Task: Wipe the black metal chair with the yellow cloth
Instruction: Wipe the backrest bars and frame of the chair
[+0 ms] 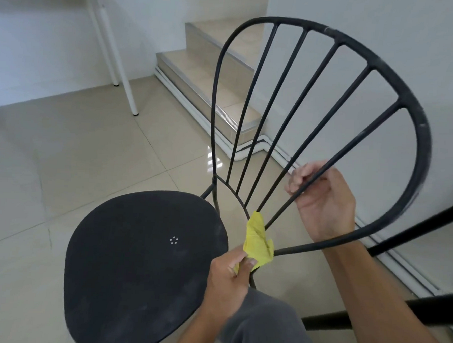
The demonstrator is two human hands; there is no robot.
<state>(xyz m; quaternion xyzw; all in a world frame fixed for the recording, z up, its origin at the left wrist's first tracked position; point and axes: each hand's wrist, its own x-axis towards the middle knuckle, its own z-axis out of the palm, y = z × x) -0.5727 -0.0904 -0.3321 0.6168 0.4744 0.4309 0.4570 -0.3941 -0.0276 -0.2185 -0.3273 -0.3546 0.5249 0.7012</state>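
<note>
Head view: cloth worked into the foot of the chair back, 1 hand wiping, 1 steadying.

The yellow cloth (pixel 258 241) sits bunched where the 5 spokes crowd together at the bottom of the black metal chair (pixel 144 259), just behind the seat. That narrow gap is the likely trouble: the cloth could snag there, or pull free, since the left hand (pixel 228 273) pinches only its lower end between thumb and fingertips. A hard tug might also slide or tip the chair on the glossy tile floor (pixel 90 151). The right hand (pixel 323 200) reaches through the back hoop (pixel 417 123), fingers curled round the rightmost spoke (pixel 353 141), bracing the frame. Grey dust shows on hoop and seat, so much wiping appears left.
</note>
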